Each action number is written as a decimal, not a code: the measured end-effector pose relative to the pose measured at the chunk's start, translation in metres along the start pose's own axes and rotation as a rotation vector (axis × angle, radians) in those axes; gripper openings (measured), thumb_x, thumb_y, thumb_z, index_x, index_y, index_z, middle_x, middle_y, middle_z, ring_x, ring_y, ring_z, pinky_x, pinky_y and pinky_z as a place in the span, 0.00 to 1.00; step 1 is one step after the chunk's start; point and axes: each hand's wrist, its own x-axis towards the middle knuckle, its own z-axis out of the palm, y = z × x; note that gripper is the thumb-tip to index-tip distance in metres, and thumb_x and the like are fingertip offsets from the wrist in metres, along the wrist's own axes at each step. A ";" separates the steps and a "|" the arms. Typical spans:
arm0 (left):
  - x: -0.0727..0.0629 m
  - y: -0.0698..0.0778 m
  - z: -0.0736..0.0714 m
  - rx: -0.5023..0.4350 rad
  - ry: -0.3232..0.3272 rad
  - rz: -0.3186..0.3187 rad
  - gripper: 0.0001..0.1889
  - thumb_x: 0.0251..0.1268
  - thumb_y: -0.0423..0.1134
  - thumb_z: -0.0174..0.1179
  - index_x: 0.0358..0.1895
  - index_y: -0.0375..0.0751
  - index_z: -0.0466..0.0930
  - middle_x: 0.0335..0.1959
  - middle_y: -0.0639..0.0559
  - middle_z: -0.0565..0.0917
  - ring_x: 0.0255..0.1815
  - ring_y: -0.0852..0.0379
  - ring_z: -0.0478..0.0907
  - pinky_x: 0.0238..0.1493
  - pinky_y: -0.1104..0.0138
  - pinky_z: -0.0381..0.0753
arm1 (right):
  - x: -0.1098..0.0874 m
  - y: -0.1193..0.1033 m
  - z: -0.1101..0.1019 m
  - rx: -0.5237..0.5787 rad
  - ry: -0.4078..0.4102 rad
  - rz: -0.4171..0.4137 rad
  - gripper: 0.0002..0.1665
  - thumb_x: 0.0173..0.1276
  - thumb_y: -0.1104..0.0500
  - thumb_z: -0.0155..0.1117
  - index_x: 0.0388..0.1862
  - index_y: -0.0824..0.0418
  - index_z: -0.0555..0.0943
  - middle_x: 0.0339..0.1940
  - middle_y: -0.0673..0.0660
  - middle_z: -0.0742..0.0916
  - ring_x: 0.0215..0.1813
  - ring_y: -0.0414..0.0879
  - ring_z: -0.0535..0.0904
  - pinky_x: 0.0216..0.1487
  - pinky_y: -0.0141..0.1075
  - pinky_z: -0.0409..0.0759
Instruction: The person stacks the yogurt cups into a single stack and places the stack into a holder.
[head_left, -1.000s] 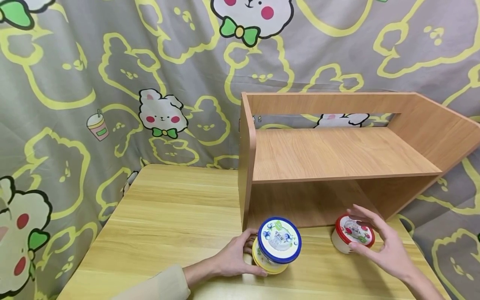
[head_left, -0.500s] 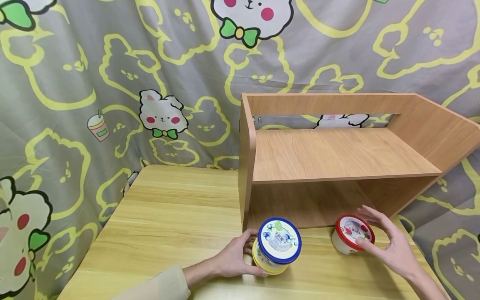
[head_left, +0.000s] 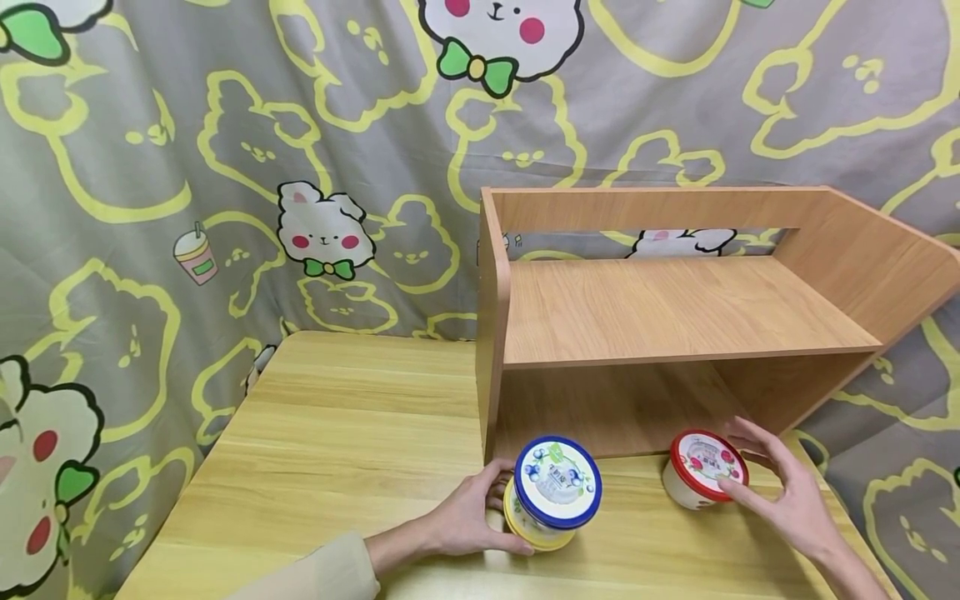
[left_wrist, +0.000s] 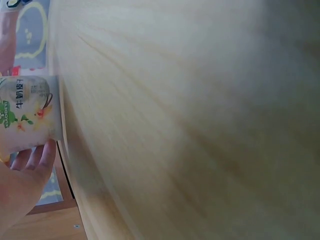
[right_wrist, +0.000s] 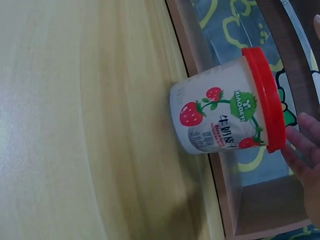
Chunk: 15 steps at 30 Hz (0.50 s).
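Two round tubs are stacked in front of the shelf in the head view. A blue-lidded tub with blueberries printed on its lid sits on a yellow-rimmed tub. My left hand grips the lower tub from its left side, thumb in front. In the left wrist view that lower tub carries a flower print, with fingertips curled round it. To the right, a red-lidded strawberry tub stands upright on the table. My right hand is beside it, fingers spread loosely and fingertips near the red lid.
A two-tier wooden shelf stands at the back right, its lower bay right behind the tubs. The wooden table stretches to the left. A patterned curtain hangs behind and along the left.
My right hand has drawn back to the right, its fingers coming off the top of the red-lidded tub. The left hand and the stacked tubs have stayed in place.
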 end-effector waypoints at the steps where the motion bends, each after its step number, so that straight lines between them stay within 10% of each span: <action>1: 0.000 0.000 0.000 -0.001 0.000 0.000 0.47 0.49 0.40 0.85 0.72 0.45 0.65 0.62 0.49 0.82 0.55 0.68 0.84 0.63 0.72 0.85 | -0.001 0.001 0.000 0.000 0.003 0.002 0.53 0.49 0.79 0.77 0.77 0.67 0.70 0.66 0.33 0.82 0.62 0.26 0.79 0.61 0.14 0.71; 15: 0.001 0.000 0.000 0.001 0.006 -0.002 0.47 0.48 0.39 0.85 0.72 0.44 0.66 0.61 0.48 0.82 0.54 0.68 0.83 0.62 0.72 0.86 | -0.010 0.017 0.002 -0.023 0.017 0.081 0.53 0.52 0.77 0.79 0.78 0.67 0.69 0.65 0.25 0.80 0.60 0.20 0.78 0.56 0.10 0.73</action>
